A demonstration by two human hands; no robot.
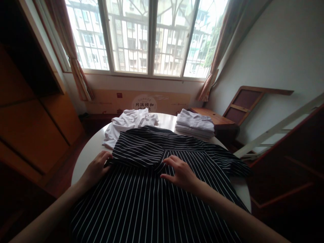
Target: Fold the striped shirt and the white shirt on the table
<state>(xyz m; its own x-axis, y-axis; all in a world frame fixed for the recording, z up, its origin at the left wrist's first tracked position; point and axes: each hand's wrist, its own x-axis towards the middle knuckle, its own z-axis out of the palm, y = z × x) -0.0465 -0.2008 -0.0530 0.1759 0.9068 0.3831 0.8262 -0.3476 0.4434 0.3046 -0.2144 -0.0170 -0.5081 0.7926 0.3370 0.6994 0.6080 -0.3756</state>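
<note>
A black shirt with thin white stripes (152, 199) lies spread over the round white table (88, 152). One sleeve (138, 150) is folded across its upper part. My left hand (95, 168) rests at the shirt's left edge, its fingers curled on the fabric by the folded sleeve. My right hand (181, 173) lies flat on the middle of the shirt, fingers stretched toward the sleeve's end.
A crumpled white garment (126, 123) lies at the far left of the table. A stack of folded white clothes (194, 125) sits at the far right. A wooden cabinet (30, 128) stands to the left, and a folded wooden table (243, 104) leans on the right wall.
</note>
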